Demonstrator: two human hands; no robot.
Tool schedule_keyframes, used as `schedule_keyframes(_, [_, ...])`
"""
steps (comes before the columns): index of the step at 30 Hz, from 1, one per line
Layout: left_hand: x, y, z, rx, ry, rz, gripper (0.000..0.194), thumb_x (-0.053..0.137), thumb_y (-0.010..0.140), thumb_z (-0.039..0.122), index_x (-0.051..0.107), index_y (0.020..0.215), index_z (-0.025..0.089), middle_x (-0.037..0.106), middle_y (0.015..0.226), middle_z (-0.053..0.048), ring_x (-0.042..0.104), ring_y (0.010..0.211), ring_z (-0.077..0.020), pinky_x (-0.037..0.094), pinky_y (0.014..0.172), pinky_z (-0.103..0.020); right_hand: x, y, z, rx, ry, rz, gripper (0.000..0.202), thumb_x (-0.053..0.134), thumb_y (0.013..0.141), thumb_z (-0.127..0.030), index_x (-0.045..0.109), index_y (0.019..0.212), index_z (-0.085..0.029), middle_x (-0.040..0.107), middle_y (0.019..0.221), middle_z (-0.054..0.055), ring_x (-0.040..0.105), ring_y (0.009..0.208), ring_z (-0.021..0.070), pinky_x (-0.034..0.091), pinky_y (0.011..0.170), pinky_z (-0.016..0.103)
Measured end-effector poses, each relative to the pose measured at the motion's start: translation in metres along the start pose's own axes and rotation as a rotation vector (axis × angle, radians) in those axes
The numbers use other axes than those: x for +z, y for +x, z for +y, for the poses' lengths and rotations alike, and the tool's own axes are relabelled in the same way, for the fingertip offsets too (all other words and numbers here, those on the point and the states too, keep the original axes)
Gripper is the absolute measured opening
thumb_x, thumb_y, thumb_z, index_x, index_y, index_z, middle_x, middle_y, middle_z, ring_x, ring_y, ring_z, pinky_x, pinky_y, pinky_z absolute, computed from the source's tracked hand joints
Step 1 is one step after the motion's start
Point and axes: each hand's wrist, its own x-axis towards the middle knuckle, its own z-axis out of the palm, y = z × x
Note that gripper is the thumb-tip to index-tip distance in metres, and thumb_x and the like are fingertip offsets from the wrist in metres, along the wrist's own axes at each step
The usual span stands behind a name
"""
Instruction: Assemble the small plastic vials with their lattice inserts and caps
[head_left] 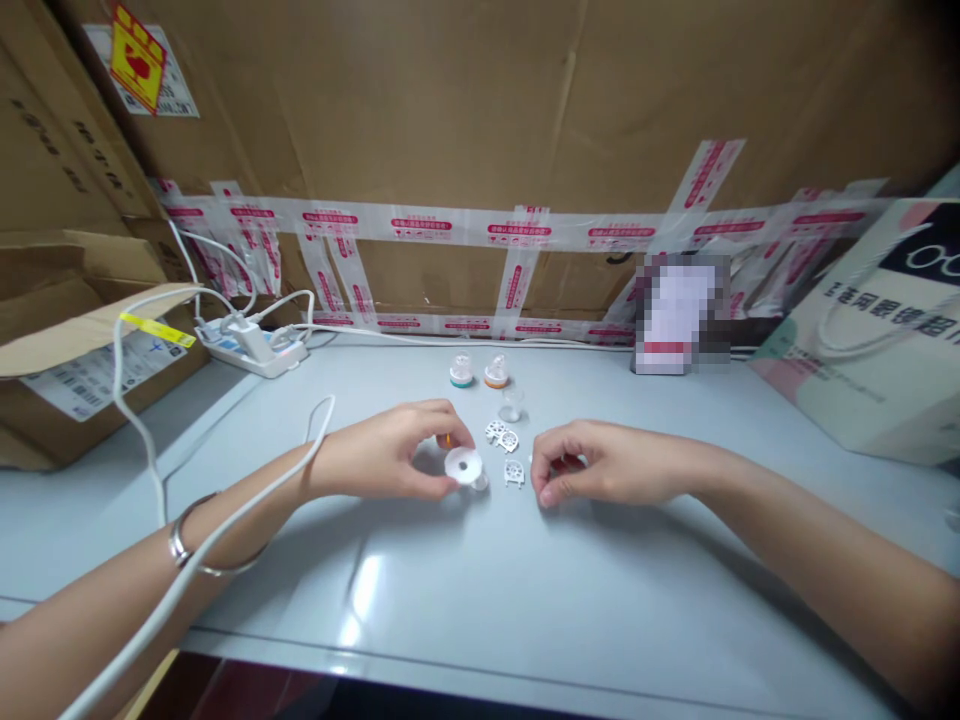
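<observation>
My left hand point(412, 455) pinches a round white plastic piece with a dark centre hole point(463, 466) between thumb and fingers, just above the table. A clear bit shows beneath that piece. My right hand point(581, 462) rests on the table with thumb and fingertips pressed together; whatever they hold is hidden. Between the hands lie a white openwork plastic part point(514, 473) and, behind it, similar white parts point(502, 436) side by side. Farther back is a small clear cup-like piece point(511, 405). Beyond it stand two small clear-domed pieces, one with a teal base point(461, 371), one with an orange base point(496, 371).
A power strip point(259, 345) with plugs and white cables sits at the back left beside an opened cardboard box point(97, 370). One cable point(247, 510) crosses over my left forearm. A phone point(671, 315) leans against the big taped carton point(450, 110); a paper bag point(870, 340) stands right.
</observation>
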Motion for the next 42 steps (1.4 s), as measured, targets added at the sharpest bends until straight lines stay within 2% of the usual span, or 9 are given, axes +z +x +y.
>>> schedule_keyframes(5, [-0.006,-0.005,-0.004,0.025,0.049,-0.265,0.029,0.062,0.069,0.013,0.061,0.098,0.016,0.060,0.087,-0.003,0.055,0.077,-0.0143,0.043,0.072,-0.023,0.017,0.007,-0.003,-0.014,-0.093,0.080,0.009,0.062,0.072,-0.027,0.066,0.073,-0.019,0.063,0.075,-0.001,0.052,0.067,0.0119,0.041,0.060,0.022])
schedule_keyframes(10, [-0.001,-0.005,-0.003,0.053,0.086,-0.302,0.034,0.063,0.066,0.010,0.060,0.100,0.016,0.061,0.090,-0.005,0.056,0.078,-0.0154,0.044,0.072,-0.024,0.021,0.013,0.001,0.051,-0.052,0.090,0.016,0.065,0.067,-0.031,0.065,0.072,-0.017,0.059,0.068,-0.001,0.049,0.061,0.0105,0.038,0.054,0.020])
schedule_keyframes(14, [-0.004,-0.005,-0.001,0.035,0.088,-0.296,0.034,0.068,0.070,0.022,0.059,0.102,0.015,0.061,0.091,-0.006,0.056,0.081,-0.0168,0.044,0.073,-0.025,0.019,0.014,0.004,0.080,-0.030,0.127,0.017,0.066,0.066,-0.032,0.064,0.071,-0.016,0.055,0.061,-0.003,0.047,0.057,0.0095,0.036,0.051,0.020])
schedule_keyframes(18, [-0.008,-0.003,0.000,0.027,0.069,-0.154,0.019,0.062,0.078,0.032,0.062,0.085,0.014,0.059,0.084,-0.004,0.054,0.075,-0.0130,0.042,0.070,-0.022,0.014,0.012,0.006,0.103,-0.002,0.120,0.019,0.065,0.068,-0.035,0.065,0.074,-0.016,0.059,0.065,-0.001,0.047,0.059,0.0105,0.036,0.053,0.021])
schedule_keyframes(22, [-0.004,0.000,-0.003,-0.017,0.107,0.137,0.043,0.045,0.088,0.036,0.049,0.052,0.013,0.048,0.061,0.001,0.043,0.053,-0.0072,0.035,0.055,-0.020,0.009,0.010,0.005,0.079,0.048,0.171,0.027,0.060,0.073,-0.043,0.065,0.076,-0.017,0.060,0.069,0.000,0.048,0.062,0.0114,0.036,0.055,0.022])
schedule_keyframes(26, [0.003,0.004,-0.016,-0.068,0.263,0.334,0.050,0.037,0.090,0.032,0.028,0.044,0.015,0.029,0.047,0.004,0.030,0.042,-0.0065,0.027,0.048,-0.023,0.008,0.011,0.005,0.056,0.080,0.245,0.031,0.057,0.075,-0.046,0.064,0.072,-0.017,0.058,0.066,0.000,0.049,0.061,0.0114,0.036,0.056,0.024])
schedule_keyframes(31, [0.008,0.007,-0.030,-0.047,0.434,0.417,0.040,0.032,0.084,0.020,0.020,0.046,0.017,0.028,0.045,0.003,0.030,0.042,-0.0083,0.023,0.048,-0.025,0.006,0.012,0.006,0.039,0.081,0.321,0.029,0.057,0.075,-0.045,0.063,0.072,-0.016,0.059,0.067,0.000,0.048,0.062,0.0116,0.035,0.057,0.024])
schedule_keyframes(36, [0.012,0.004,-0.026,-0.026,0.511,0.496,0.039,0.033,0.079,0.018,0.015,0.044,0.018,0.030,0.042,0.001,0.032,0.044,-0.0107,0.023,0.049,-0.028,0.000,0.004,-0.002,0.012,0.105,0.417,0.032,0.057,0.075,-0.047,0.064,0.072,-0.015,0.055,0.064,-0.001,0.044,0.059,0.0107,0.033,0.055,0.024])
schedule_keyframes(42, [0.024,-0.028,0.000,-0.016,0.512,0.345,0.037,0.038,0.087,0.025,0.048,0.052,0.016,0.051,0.056,-0.002,0.048,0.055,-0.0123,0.037,0.056,-0.024,-0.004,-0.007,-0.010,-0.011,0.074,0.473,0.031,0.058,0.074,-0.047,0.064,0.072,-0.017,0.049,0.060,-0.003,0.038,0.055,0.0095,0.029,0.052,0.023])
